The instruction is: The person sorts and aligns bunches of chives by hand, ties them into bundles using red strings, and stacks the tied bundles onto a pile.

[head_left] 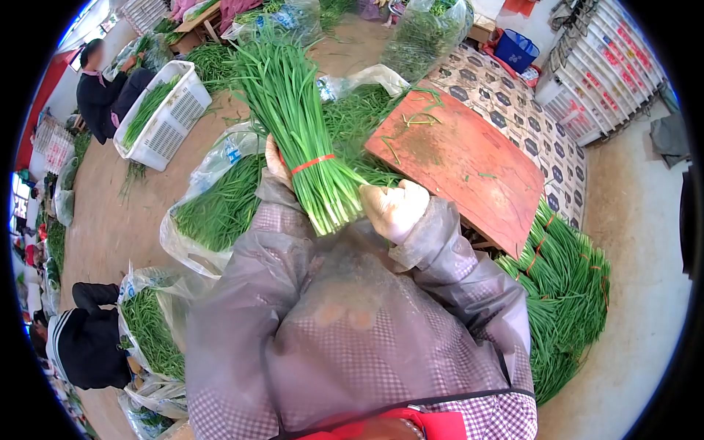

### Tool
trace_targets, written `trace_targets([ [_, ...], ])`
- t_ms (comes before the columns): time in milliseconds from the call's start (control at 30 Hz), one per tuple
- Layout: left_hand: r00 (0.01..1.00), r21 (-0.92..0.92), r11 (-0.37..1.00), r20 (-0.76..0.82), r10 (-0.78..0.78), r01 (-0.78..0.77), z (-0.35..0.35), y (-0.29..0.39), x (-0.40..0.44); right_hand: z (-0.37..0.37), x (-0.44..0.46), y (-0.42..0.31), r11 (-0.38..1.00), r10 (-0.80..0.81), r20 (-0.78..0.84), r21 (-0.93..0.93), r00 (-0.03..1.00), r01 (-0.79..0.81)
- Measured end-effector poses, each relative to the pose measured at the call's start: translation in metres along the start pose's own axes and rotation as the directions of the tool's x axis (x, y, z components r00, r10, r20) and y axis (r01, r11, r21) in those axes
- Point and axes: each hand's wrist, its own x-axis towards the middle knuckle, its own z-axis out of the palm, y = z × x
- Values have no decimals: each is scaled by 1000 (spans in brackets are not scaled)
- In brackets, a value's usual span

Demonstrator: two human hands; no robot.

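I have the left hand (276, 162) grasping the bunch of green stalks (292, 110) from its left side, most fingers hidden behind it. The bunch, bound by a red band (313, 163), leans before the chest, left of the reddish board (477, 176). My right hand (396, 210) is curled beside the cut ends; I cannot tell whether it pinches anything.

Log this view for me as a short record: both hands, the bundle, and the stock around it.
Left hand: behind the bundle, supporting it; fingers mostly hidden
Right hand: curled beside the bundle's lower end; any grip unclear
Bundle: long green leaves, red band, pale ends toward the camera
Board: reddish, to the right, leaf scraps on it
Tied bundles: piled beside the board
White basket: upper left, holding greens
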Motion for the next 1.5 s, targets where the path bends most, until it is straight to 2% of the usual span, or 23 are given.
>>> trace_targets([
  [100, 1000, 15, 1000, 19, -7, 7, 5, 0, -2, 4, -4, 5, 982, 99, 62, 154, 993, -108],
  [200, 1000, -5, 1000, -14, -16, 16, 9, -1, -3, -1, -6, 1, 928, 212, 6, 313, 977, -203],
  [300, 998, 8, 1000, -52, -19, 20, 13, -2, -3, -11, -11, -3, 906, 245, 67, 341, 967, -253],
  [367, 998, 7, 1000, -53, 22, -22, 15, -2, -2, -14, -21, -1, 915, 220, 56, 333, 974, -226],
  [433, 999, 9, 1000, -51, 14, -14, 20, 3, -4, -25, -27, -3, 957, 118, -64, 274, 991, -97],
  [467, 999, 11, 1000, -46, 6, -5, 21, 5, -4, -20, -38, -8, 555, 548, 191, 646, 814, -524],
  [500, 999, 11, 1000, -47, 12, -12, 20, 7, -4, -19, -49, -4, 462, 618, 214, 679, 756, -570],
  [567, 997, -3, 998, -42, 68, -69, 16, 15, -3, -20, -69, 2, 333, 703, 185, 768, 686, -548],
  [633, 988, 14, 991, -81, 131, -131, 8, 28, 0, -33, -88, 14, 178, 809, 229, 782, 541, -598],
  [700, 951, 131, 963, -175, 256, -236, -7, 46, 2, -44, -117, 39, 32, 830, 321, 789, 456, -614],
  [767, 940, 72, 955, -167, 297, -289, -43, 68, 8, -42, -154, 69, 3, 874, 270, 828, 404, -561],
  [833, 924, 17, 930, -114, 366, -367, -53, 83, 3, -49, -180, 95, 17, 835, 467, 507, 291, -862],
  [867, 907, 47, 913, -111, 407, -404, -42, 85, -2, -39, -187, 97, 91, 800, 521, 386, 299, -918],
  [900, 906, 51, 913, -112, 407, -404, -33, 85, -7, -31, -191, 101, 380, 735, 494, 267, 464, -886],
  [967, 900, -9, 902, 64, 431, -431, -18, 80, -14, -41, -112, 50, 313, 680, 520, 431, 517, -846],
  [1000, 895, -48, 905, 135, 426, -424, -9, 73, -14, -31, -91, 37, 282, 610, 518, 565, 599, -775],
  [1067, 912, -2, 922, 148, 383, -387, -7, 69, -15, -31, -42, 1, 22, 461, 606, 722, 648, -691],
  [1100, 925, 45, 933, 157, 347, -358, -6, 67, -15, -8, -33, -2, 196, 408, 502, 768, 763, -610],
  [1233, 909, 37, 923, 194, 368, -382, 7, 52, -17, 22, 2, -21, 178, 482, 460, 782, 746, -597],
  [1267, 911, 21, 917, 132, 391, -397, 5, 50, -16, 27, 2, -21, 179, 480, 461, 781, 746, -598],
  [1300, 909, 6, 911, 66, 412, -413, 3, 49, -16, 30, 2, -21, 297, 509, 410, 742, 757, -601],
  [1433, 928, -3, 930, 56, 367, -368, -21, 51, -9, 33, 6, -24, 515, 598, 304, 563, 742, -646],
  [1500, 934, -16, 936, 62, 351, -350, -23, 49, -9, 37, 6, -20, 483, 607, 346, 554, 715, -678],
])
